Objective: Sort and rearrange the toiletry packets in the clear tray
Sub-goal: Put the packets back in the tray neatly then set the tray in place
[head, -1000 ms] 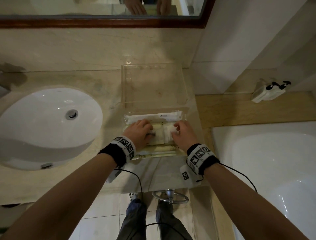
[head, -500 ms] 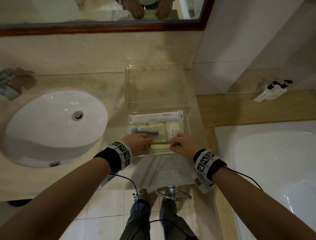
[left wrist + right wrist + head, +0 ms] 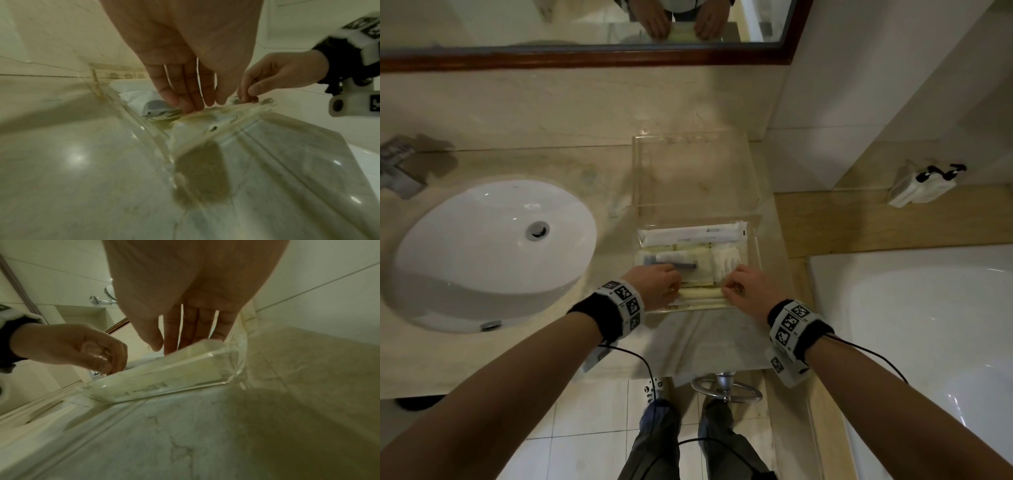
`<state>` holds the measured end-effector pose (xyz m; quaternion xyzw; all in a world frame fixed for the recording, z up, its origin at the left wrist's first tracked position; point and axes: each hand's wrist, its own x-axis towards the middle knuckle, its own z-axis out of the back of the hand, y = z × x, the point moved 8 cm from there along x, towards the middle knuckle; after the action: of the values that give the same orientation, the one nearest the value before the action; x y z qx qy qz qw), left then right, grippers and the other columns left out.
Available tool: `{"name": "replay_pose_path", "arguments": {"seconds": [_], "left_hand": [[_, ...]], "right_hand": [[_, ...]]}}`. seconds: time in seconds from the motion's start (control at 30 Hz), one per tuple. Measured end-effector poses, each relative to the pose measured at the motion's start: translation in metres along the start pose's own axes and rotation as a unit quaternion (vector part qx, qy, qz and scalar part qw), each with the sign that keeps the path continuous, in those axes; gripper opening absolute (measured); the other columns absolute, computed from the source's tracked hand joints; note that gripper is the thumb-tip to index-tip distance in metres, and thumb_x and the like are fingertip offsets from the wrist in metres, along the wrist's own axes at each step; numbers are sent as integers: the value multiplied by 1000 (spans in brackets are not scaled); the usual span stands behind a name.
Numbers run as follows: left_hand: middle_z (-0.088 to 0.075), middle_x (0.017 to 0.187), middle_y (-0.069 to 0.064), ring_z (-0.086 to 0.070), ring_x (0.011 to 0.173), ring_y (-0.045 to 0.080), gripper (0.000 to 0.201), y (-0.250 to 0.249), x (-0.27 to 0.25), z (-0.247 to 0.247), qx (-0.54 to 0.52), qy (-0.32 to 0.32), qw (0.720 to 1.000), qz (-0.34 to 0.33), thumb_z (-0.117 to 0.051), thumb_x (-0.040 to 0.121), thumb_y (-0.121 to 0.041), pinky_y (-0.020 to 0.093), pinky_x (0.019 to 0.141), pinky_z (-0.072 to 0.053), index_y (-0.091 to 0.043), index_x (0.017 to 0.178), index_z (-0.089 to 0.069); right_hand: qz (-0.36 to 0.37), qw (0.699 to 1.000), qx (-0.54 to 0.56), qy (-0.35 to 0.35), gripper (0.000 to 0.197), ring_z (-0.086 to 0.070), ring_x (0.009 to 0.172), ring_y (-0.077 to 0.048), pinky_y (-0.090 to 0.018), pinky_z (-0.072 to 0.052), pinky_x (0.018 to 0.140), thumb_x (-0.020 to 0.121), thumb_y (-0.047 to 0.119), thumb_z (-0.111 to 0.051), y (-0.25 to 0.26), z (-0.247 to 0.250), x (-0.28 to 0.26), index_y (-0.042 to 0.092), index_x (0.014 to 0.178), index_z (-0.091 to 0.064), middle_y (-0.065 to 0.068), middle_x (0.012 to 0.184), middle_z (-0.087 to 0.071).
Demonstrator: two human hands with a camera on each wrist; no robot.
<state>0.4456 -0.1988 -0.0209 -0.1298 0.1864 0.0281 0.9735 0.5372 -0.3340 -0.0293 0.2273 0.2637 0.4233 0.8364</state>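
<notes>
The clear tray (image 3: 758, 246) sits on the marble counter between the sink and the bathtub. It holds a long white packet (image 3: 691, 234) at the back, a razor packet (image 3: 674, 263) and a folded white packet (image 3: 726, 263) in the middle, and cream packets (image 3: 702, 295) along the near wall. My left hand (image 3: 674, 284) pinches the left end of a cream packet (image 3: 226, 112). My right hand (image 3: 727, 287) pinches its right end, with the fingers (image 3: 191, 331) behind the packet (image 3: 185, 369) and the thumb in front. The tray wall (image 3: 236, 369) stands just before them.
A white sink (image 3: 482, 253) lies to the left and a bathtub (image 3: 928, 342) to the right. The tray's far half (image 3: 698, 171) holds nothing. A mirror (image 3: 585, 27) hangs above the counter. White pump bottles (image 3: 917, 185) stand on the ledge at the right.
Both hands drew back from the middle packets to the tray's near edge, uncovering the razor packet and the folded white packet. They now hold the ends of a cream packet.
</notes>
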Motion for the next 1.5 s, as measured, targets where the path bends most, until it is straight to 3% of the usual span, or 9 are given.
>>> {"name": "replay_pose_path", "arguments": {"seconds": [0.1,0.17,0.27,0.37,0.5,0.6,0.8,0.97,1.5], "left_hand": [[-65,101,11,-64,84,31,61,15,-2,23,-61,-81,994,48,-23,82,-51,38,73,-54,-9,97,-63],[-62,107,11,-61,93,30,43,29,-3,34,-106,-124,981,108,-37,90,-44,38,81,-51,-9,104,-59],[-50,132,9,-50,120,27,48,26,-4,32,-104,-144,977,116,-48,90,-41,38,102,-40,-10,127,-49],[-37,148,13,-36,137,31,83,-1,-5,11,-38,-123,990,57,-28,79,-63,43,114,-27,-8,140,-37],[-1,160,8,0,148,27,104,0,6,-18,-29,-60,989,132,-7,64,-73,42,121,-2,-13,149,-8],[10,159,7,11,147,26,104,5,17,-17,-25,-77,981,178,0,65,-74,43,119,7,-13,149,5],[12,159,5,16,145,30,100,12,35,-20,-36,-86,975,199,2,70,-77,48,119,9,-16,149,5],[11,159,7,15,145,31,111,15,35,-31,-23,-82,978,191,21,61,-79,48,118,10,-14,149,6],[13,159,6,17,145,28,118,3,13,-34,-62,-88,971,212,30,54,-79,51,115,14,-14,149,4]], "right_hand": [[16,996,-7,-87,17,-55,83,-22,-35,-50,76,84,16,-61,2,16,1,4,96,-65,-12,99,-60],[-21,988,-45,-143,26,-53,102,-26,-38,-46,90,86,21,-57,-4,27,3,8,108,-59,-11,114,-57],[-66,990,-58,-112,50,-32,133,-24,-39,-27,111,87,35,-53,-5,22,9,13,130,-42,-7,143,-36],[-7,989,-113,-95,64,-13,144,-26,-43,-16,118,87,46,-43,13,7,10,12,140,-31,-9,155,-18],[-50,984,-148,-87,73,10,145,-24,-38,3,117,90,50,-38,7,0,23,14,146,-11,-10,158,7],[-73,983,-150,-79,76,15,144,-24,-42,5,119,90,53,-32,5,-2,37,13,147,-2,-10,157,12],[-91,981,-165,-45,76,21,143,-23,-44,8,119,92,55,-25,-2,-15,49,15,146,11,-7,156,21],[-102,984,-145,-24,77,27,141,-21,-42,7,119,91,56,-23,-14,-31,48,19,145,17,1,152,30],[-77,988,-129,-45,78,28,139,-16,-40,8,117,80,63,-12,-9,-32,36,27,146,8,0,155,23]]}}
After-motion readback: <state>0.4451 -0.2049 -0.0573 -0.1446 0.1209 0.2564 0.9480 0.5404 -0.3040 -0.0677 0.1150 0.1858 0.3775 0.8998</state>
